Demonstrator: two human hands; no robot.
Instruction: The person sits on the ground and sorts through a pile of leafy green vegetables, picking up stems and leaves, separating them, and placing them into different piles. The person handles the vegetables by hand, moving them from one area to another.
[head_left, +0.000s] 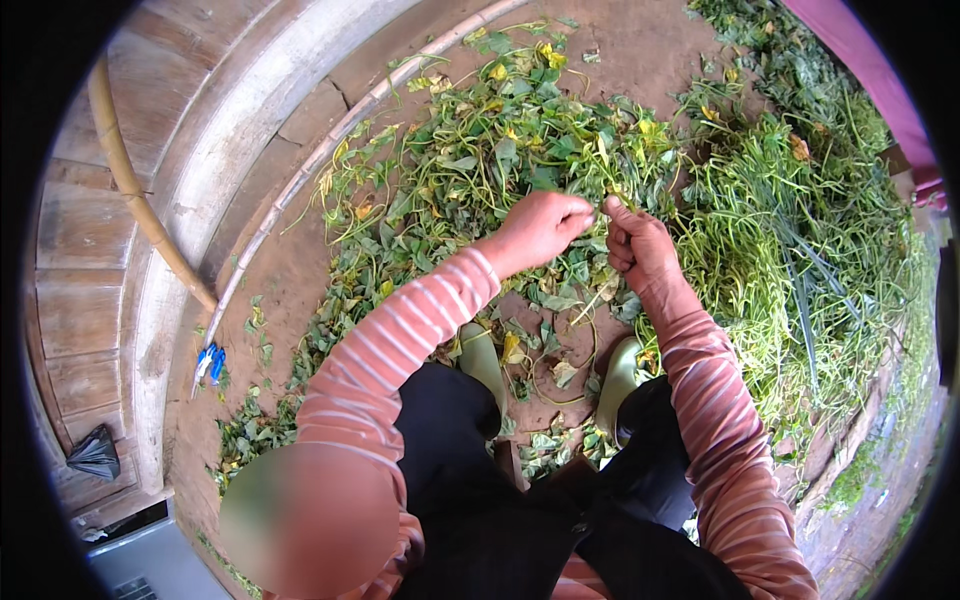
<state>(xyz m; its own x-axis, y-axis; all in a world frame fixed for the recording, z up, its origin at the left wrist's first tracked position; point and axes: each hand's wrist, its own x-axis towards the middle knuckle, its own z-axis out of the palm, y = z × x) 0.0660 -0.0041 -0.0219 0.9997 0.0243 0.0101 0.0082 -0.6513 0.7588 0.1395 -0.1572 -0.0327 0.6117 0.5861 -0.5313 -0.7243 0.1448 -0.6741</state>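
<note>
My right hand is closed with its thumb up on a thin green vine stem. Close beside it on the left, my left hand has its fingers curled toward the thumb. Blur at those fingertips hides whether anything is between them. Both hands hover over a wide heap of leafy green vines with some yellowed leaves. To the right lies a dense pile of lighter green stems, mostly bare of leaves.
Pale green boots stand on the dirt floor. Left of the heap runs a long pole, with a blue-and-white item near its end. A bamboo pole leans by the wooden wall. Pink cloth shows upper right.
</note>
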